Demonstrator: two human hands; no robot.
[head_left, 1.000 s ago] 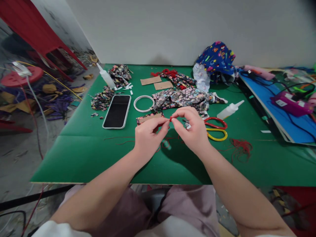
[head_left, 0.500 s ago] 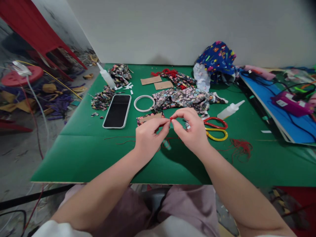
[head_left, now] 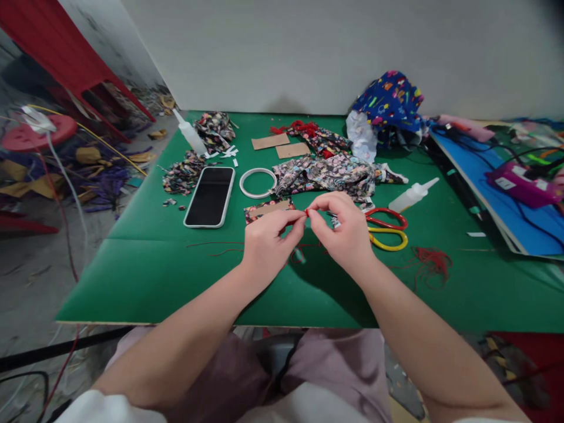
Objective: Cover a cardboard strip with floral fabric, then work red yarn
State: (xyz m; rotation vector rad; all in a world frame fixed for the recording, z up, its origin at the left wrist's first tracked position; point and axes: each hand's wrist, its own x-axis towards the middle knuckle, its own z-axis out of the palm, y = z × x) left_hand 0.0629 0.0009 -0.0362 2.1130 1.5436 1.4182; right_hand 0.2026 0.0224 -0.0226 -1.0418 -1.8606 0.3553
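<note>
My left hand (head_left: pixel 269 239) and my right hand (head_left: pixel 342 230) meet fingertip to fingertip above the table, both closed in a pinch. Between them shows a tiny bit of red thread (head_left: pixel 307 212), mostly covered by the fingers. Loose red strands trail on the green surface below and left of my hands. Just beyond my left hand lies a floral fabric piece with brown card (head_left: pixel 268 209) on it. Scissors (head_left: pixel 389 239) with one red and one yellow loop rest right of my right hand, their blades partly hidden. A tangle of red thread (head_left: pixel 430 265) lies farther right.
A phone (head_left: pixel 210 197), a white ring (head_left: pixel 258 194) and floral cloth (head_left: pixel 324 176) occupy the green table (head_left: pixel 145 282). One glue bottle (head_left: pixel 190 136) stands tilted at back left; another (head_left: pixel 413 196) lies right. A blue folder (head_left: pixel 511 200) bears cables and a purple device (head_left: pixel 522 183).
Both hands stay pinched together over the red thread, with barely any shift of the fingers. The whole view has moved very slightly.
</note>
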